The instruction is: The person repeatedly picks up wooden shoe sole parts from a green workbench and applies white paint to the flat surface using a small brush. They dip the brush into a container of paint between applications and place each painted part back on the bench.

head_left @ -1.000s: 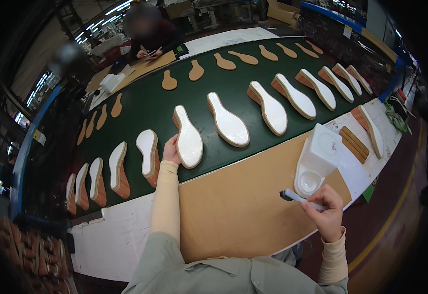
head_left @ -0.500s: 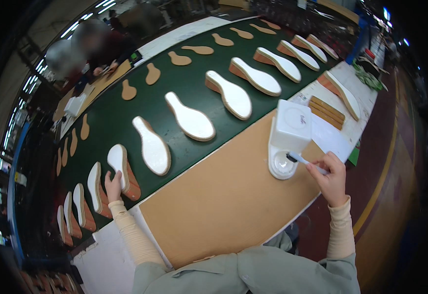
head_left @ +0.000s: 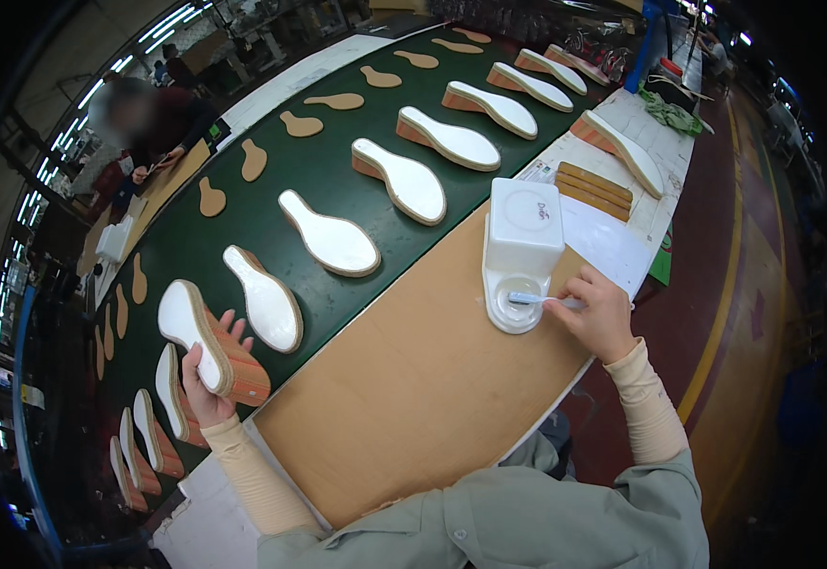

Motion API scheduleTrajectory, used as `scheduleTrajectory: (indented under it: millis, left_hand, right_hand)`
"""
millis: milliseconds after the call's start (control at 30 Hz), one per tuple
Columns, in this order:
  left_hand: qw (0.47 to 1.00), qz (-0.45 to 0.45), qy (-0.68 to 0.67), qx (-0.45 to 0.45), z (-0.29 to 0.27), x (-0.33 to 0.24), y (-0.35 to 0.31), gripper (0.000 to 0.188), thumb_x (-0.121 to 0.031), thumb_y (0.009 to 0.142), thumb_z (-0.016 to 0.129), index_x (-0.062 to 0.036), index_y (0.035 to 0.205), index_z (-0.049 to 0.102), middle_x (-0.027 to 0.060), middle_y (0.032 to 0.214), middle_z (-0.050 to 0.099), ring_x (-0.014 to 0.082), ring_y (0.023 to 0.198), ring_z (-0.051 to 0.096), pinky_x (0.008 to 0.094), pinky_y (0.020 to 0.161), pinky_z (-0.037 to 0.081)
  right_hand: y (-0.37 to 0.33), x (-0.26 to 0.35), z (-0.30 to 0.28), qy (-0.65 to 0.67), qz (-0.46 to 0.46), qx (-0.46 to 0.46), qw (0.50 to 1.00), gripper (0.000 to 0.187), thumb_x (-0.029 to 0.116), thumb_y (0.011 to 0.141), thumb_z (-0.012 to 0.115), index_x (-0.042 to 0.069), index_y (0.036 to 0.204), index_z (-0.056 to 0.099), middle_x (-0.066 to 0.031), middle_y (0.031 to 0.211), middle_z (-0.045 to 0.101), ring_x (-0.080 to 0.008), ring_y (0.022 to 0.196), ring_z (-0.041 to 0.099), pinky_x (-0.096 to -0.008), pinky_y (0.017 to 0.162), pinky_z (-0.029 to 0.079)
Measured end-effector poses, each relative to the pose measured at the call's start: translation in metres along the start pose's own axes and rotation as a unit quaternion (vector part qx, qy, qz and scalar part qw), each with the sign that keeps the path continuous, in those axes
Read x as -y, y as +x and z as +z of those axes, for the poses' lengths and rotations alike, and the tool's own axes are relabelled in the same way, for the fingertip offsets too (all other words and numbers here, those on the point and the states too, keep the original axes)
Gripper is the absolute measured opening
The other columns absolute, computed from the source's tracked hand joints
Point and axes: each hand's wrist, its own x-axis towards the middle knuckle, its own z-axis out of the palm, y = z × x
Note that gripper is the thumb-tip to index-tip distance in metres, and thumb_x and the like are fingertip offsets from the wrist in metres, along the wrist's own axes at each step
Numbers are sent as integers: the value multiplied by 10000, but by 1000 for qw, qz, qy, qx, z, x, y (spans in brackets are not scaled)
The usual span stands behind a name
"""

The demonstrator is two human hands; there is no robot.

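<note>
My left hand [head_left: 207, 394] is wrapped round a wedge shoe sole [head_left: 227, 353], tilted on its side with its white top to the left. The sole has an orange-brown striped heel and a woven-looking edge. Pinched in my right hand [head_left: 605, 318] is a small toothbrush-like brush [head_left: 530, 298]. Its bristles dip into the round dish at the foot of a white dispenser [head_left: 524, 232]. Whatever liquid lies in the dish is hard to make out. Another wedge sole [head_left: 266, 303] lies just right of my left hand, white side up.
A green conveyor belt [head_left: 328, 313] carries several wedge soles and a far row of tan insole pieces [head_left: 254, 159]. Brown board [head_left: 404, 398] covers the near table. Right of the dispenser are wooden strips [head_left: 593, 190], white paper [head_left: 612, 237] and a sole [head_left: 619, 152]. Someone works across the belt.
My left hand has lifted the wedge sole off the belt and tipped it. My right hand has brought the brush down farther into the dish. The view has shifted, moving the scene leftward.
</note>
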Motion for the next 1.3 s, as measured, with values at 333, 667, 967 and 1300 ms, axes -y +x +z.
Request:
scheduleTrajectory:
  millis: [333,667,967,1300]
  left_hand:
    - [987,-108,27,113,96,87,-37,798,-703,992,227,-29,1352,459,110,1074,551,178,818,566,323,659,526]
    - [987,-136,56,68,134,126,-72,903,-746,960,115,-14,1276,538,119,991,642,215,823,641,355,745,549]
    - [992,-84,46,80,143,120,-76,851,-732,970,160,-33,1326,489,111,1129,604,189,923,624,335,778,541]
    - [998,-47,37,30,136,105,-66,867,-750,961,141,-16,1273,482,114,1085,556,216,866,588,356,740,527]
  right_hand:
    - [24,2,-20,377,159,363,837,213,198,802,826,25,759,709,15,703,659,-45,640,553,-241,568,428]
    - [49,137,-34,315,-114,29,942,165,139,745,846,48,783,712,-11,671,524,-108,539,489,-251,464,338]
    - [22,166,-28,202,-234,-125,943,204,171,695,867,86,761,693,-17,676,493,-144,488,474,-287,420,353]
    - [17,167,-31,210,-246,-101,941,208,150,689,874,104,772,689,-19,670,458,-131,489,471,-285,410,364]
